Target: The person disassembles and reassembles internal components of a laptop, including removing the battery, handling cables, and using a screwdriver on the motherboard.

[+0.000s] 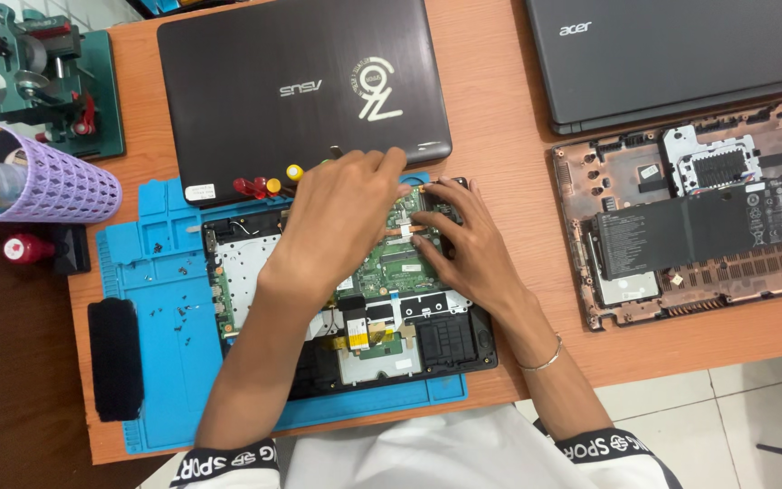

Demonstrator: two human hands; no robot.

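Two closed laptops (pixel 305 91) lie at the desk's far edge, one opened chassis (pixel 355 290) on the blue mat (pixel 160 299), one bare shell (pixel 690 213) to its right. Left hand (pixel 341 213) and right hand (pixel 459 240), close together, press fingertips on the green board (pixel 391 267); whether either pinches anything is hidden

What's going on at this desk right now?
A person has an opened laptop on a blue work mat, its green circuit board exposed. The left hand and the right hand both rest on the board near its far edge. Loose screws lie on the mat. A closed dark laptop sits behind, and another opened laptop base lies to the right.
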